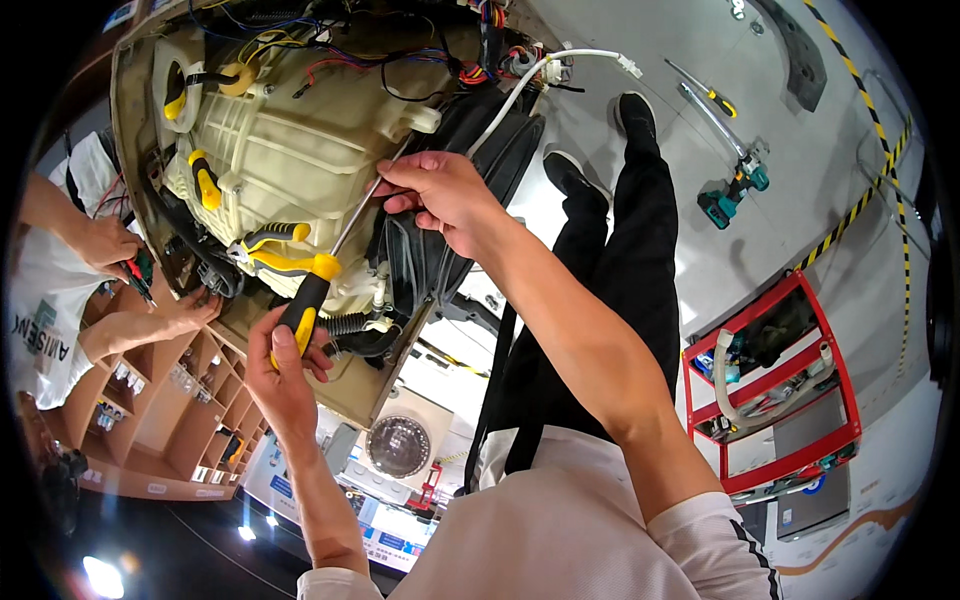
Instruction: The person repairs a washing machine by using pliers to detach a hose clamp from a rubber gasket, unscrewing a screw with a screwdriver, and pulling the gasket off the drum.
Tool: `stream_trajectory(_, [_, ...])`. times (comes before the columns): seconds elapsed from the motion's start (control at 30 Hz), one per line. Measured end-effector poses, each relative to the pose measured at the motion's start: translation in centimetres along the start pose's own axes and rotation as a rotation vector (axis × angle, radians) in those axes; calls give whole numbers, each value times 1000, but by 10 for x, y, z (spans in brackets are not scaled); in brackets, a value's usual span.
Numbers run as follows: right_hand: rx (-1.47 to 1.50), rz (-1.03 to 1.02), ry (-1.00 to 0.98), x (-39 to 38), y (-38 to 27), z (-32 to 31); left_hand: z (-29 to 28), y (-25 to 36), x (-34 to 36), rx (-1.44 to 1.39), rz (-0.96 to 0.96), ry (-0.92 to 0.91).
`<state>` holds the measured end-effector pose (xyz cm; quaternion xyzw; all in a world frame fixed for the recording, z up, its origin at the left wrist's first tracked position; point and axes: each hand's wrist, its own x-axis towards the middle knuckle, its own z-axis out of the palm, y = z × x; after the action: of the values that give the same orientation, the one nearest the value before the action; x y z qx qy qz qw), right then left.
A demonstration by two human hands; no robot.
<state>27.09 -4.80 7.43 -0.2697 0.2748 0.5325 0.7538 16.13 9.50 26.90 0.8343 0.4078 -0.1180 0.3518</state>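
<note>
White shirt point(560, 530) nearest; left hand point(288, 368) grip clamped on screwdriver point(325, 266), right hand point(448, 195) pinching it farther along, beside tub point(290, 140), far left; wires point(475, 72) exposed, tub still in cabinet point(350, 395), seemingly unfinished

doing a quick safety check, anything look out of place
Yes: a drill and a screwdriver lie loose on the floor near the shoes, where someone could trip. Pliers also rest on the tub.

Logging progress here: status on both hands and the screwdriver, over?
Left hand grips screwdriver handle. Right hand pinches its shaft. Pliers close by, over pale tub.
</note>
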Motion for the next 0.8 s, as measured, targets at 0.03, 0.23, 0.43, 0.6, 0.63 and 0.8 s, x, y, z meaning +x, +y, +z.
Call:
stream_trajectory(0.03, [-3, -2, 9, 1, 1, 0, 9, 4, -3, 15, 113, 32])
stream_trajectory(0.23, [-16, -32, 58, -1, 4, -1, 13, 2, -9, -9, 98, -1])
stream_trajectory(0.43, [-21, -23, 81, -4, 4, 3, 20, 3, -6, 142, 418, -39])
stream_trajectory(0.6, [23, -42, 41, -6, 1, 0, 25, 5, -15, 167, 211, -19])
stream_trajectory(0.63, [27, -45, 36, -7, 0, -1, 24, 5, -12, -31, 94, -5])
stream_trajectory(0.8, [-41, -55, 27, -5, 2, -3, 25, 0, -17, -30, 105, -45])
